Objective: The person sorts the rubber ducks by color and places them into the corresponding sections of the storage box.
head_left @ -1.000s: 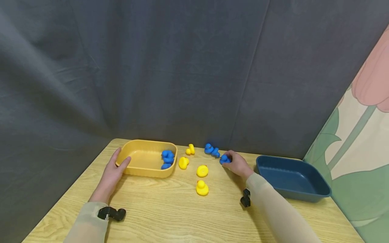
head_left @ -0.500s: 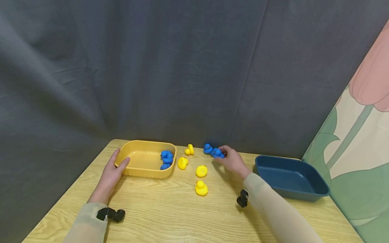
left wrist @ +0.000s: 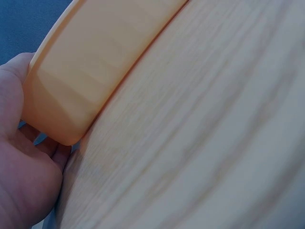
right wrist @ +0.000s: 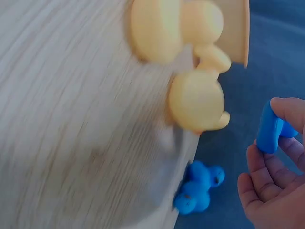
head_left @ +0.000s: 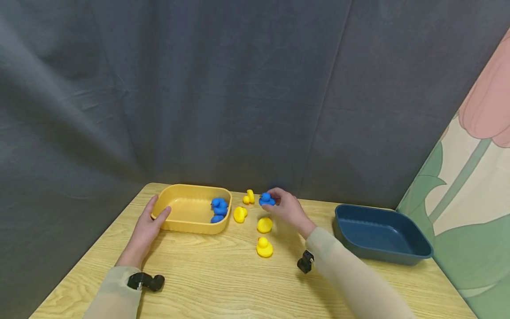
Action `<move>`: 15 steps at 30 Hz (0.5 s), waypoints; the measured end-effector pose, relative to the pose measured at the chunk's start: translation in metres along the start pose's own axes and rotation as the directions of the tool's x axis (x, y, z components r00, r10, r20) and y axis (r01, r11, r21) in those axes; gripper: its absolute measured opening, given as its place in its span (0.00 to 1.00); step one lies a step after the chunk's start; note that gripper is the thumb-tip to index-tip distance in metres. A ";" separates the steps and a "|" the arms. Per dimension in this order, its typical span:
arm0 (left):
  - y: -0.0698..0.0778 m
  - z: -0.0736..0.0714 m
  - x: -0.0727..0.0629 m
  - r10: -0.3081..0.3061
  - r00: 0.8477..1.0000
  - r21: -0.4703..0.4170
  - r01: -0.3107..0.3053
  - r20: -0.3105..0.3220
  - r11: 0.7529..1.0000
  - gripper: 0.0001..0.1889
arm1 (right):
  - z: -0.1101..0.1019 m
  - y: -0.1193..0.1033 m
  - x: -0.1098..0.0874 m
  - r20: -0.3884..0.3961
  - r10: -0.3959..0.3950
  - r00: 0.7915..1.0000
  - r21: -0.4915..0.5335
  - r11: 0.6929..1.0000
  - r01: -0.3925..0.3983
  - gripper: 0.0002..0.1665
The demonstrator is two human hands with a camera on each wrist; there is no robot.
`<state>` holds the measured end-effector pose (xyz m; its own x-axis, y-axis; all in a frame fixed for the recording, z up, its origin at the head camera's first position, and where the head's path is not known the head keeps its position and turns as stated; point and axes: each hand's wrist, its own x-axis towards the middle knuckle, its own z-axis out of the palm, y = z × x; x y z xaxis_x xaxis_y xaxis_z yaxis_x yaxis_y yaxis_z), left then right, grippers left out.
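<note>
In the head view my right hand [head_left: 290, 212] pinches a blue rubber duck [head_left: 265, 199] above the table, between thumb and fingertips. The right wrist view also has this held blue duck [right wrist: 269, 131] in the fingers. Other blue ducks [right wrist: 198, 188] lie on the table below, hidden by the hand in the head view. My left hand [head_left: 145, 228] grips the left end of a yellow bin [head_left: 187, 227], thumb at the near rim. Blue ducks [head_left: 220, 209] lie at the bin's right end. Several yellow ducks [head_left: 240, 214] lie between the bin and my right hand.
A dark blue bin [head_left: 382, 230] stands at the right side of the wooden table [head_left: 223, 283]. Behind the table's far edge hangs a dark grey curtain [head_left: 239, 97]. A flower-patterned cloth [head_left: 470, 190] hangs at the right.
My right hand has moved left with its blue duck, passing over the other blue ducks towards the yellow ducks and rising. My left hand and the yellow bin have stayed put.
</note>
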<state>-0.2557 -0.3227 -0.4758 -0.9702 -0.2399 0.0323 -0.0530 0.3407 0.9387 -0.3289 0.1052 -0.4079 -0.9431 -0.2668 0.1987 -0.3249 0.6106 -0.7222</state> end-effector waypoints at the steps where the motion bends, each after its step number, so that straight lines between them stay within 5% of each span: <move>1: 0.000 0.000 0.000 0.001 1.000 0.000 -0.001 0.002 1.000 0.52 | 0.002 -0.003 0.000 0.003 -0.003 1.000 0.000 1.000 0.003 0.24; 15: 0.001 -0.001 0.000 0.010 1.000 -0.008 -0.010 0.000 1.000 0.51 | 0.029 -0.036 -0.002 0.053 -0.067 0.996 0.062 0.996 0.064 0.26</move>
<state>-0.2556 -0.3230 -0.4750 -0.9708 -0.2364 0.0415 -0.0416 0.3357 0.9410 -0.3136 0.0621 -0.4018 -0.9140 -0.3463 0.2113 -0.3793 0.5447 -0.7479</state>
